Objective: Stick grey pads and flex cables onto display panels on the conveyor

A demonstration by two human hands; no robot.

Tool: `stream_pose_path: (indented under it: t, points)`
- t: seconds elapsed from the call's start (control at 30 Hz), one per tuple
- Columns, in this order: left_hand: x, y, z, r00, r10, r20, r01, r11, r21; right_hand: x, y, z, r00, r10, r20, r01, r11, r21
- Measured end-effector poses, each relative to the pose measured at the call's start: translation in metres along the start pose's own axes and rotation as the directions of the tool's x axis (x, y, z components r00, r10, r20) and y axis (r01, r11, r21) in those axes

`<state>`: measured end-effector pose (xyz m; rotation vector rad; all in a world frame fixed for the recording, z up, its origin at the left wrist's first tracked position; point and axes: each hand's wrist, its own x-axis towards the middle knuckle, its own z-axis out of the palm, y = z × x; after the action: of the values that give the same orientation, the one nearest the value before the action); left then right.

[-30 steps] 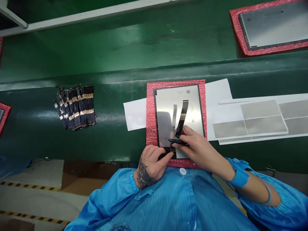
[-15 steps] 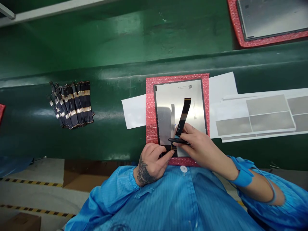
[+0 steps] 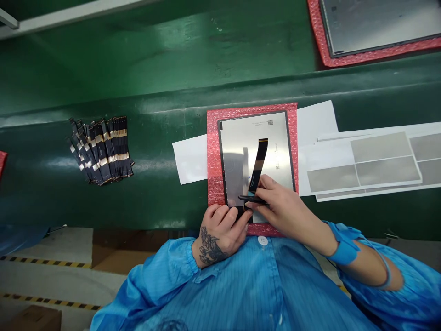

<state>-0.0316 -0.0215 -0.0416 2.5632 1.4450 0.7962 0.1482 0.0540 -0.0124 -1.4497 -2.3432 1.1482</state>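
One flex cable (image 3: 258, 165) extends over the panel (image 3: 270, 161) from our nearer right hand (image 3: 280, 202), long axis toward the panel's far edge; that grip is closed on a black tool (image 3: 253, 199). Our left hand (image 3: 220, 230) rests at the panel's near edge, its grip unclear.

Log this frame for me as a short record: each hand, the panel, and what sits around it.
left hand: fingers at the panel's near edge
right hand: holds a slim black tool, fingers at the strip's near end
panel: silver-backed, lying on red bubble wrap
dark strip: over the panel, near end partly hidden
left of panel: white paper; farther off, a fanned pile of dark strips
right of panel: white sheets with grey rectangles
upper right: second panel, partly out of frame
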Motion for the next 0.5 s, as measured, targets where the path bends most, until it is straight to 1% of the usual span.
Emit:
stream_pose_path:
  t: [0.03, 0.07, 0.1, 0.13, 0.17, 0.2, 0.23, 0.27, 0.3, 0.33, 0.37, 0.4, 0.43, 0.47, 0.5]
  points:
    - [0.001, 0.001, 0.0, 1.0, -0.011, -0.005, 0.011, 1.0, -0.005, -0.001, 0.001, -0.001, 0.999, 0.027, -0.045, -0.029, 0.998, -0.047]
    - [0.0, 0.001, 0.0, 0.999, -0.031, -0.016, 0.03, 0.999, -0.026, -0.005, 0.003, -0.002, 0.99, 0.069, -0.121, -0.082, 0.991, -0.103]
    - [-0.001, 0.0, -0.001, 0.997, -0.07, -0.034, 0.068, 0.996, -0.064, -0.01, 0.006, -0.004, 0.969, 0.119, -0.218, -0.155, 0.976, -0.156]
    - [-0.004, -0.002, -0.003, 0.989, -0.138, -0.05, 0.131, 0.984, -0.12, -0.019, 0.009, -0.006, 0.933, 0.168, -0.317, -0.236, 0.953, -0.19]
    - [-0.008, -0.005, -0.006, 0.97, -0.237, -0.058, 0.222, 0.957, -0.188, -0.029, 0.013, -0.007, 0.896, 0.199, -0.397, -0.298, 0.932, -0.206]
    - [-0.013, -0.008, -0.012, 0.93, -0.362, -0.058, 0.335, 0.904, -0.267, -0.042, 0.017, -0.008, 0.868, 0.222, -0.445, -0.339, 0.918, -0.204]
    - [-0.018, -0.011, -0.019, 0.866, -0.499, -0.039, 0.454, 0.816, -0.359, -0.055, 0.02, -0.008, 0.854, 0.241, -0.461, -0.359, 0.914, -0.186]
    - [-0.023, -0.014, -0.027, 0.778, -0.628, 0.011, 0.562, 0.688, -0.459, -0.068, 0.023, -0.007, 0.848, 0.258, -0.463, -0.362, 0.92, -0.151]
    - [-0.027, -0.017, -0.037, 0.683, -0.724, 0.093, 0.638, 0.53, -0.559, -0.08, 0.024, -0.004, 0.847, 0.298, -0.44, -0.376, 0.921, -0.101]
    - [-0.029, -0.018, -0.046, 0.593, -0.777, 0.211, 0.684, 0.347, -0.642, -0.09, 0.024, -0.001, 0.845, 0.343, -0.41, -0.391, 0.92, -0.037]
    - [-0.028, -0.018, -0.055, 0.516, -0.784, 0.345, 0.704, 0.159, -0.692, -0.097, 0.023, 0.003, 0.841, 0.395, -0.368, -0.413, 0.91, 0.033]
    - [-0.026, -0.017, -0.062, 0.456, -0.747, 0.484, 0.716, -0.015, -0.698, -0.1, 0.022, 0.006, 0.835, 0.446, -0.324, -0.437, 0.893, 0.104]
    - [-0.021, -0.016, -0.067, 0.411, -0.684, 0.603, 0.729, -0.15, -0.668, -0.101, 0.021, 0.009, 0.826, 0.484, -0.288, -0.453, 0.875, 0.17]
    - [-0.014, -0.014, -0.071, 0.382, -0.617, 0.689, 0.742, -0.24, -0.626, -0.1, 0.02, 0.011, 0.82, 0.511, -0.259, -0.463, 0.857, 0.226]
    - [-0.006, -0.012, -0.072, 0.371, -0.559, 0.742, 0.752, -0.289, -0.593, -0.096, 0.019, 0.011, 0.818, 0.526, -0.233, -0.464, 0.843, 0.273]
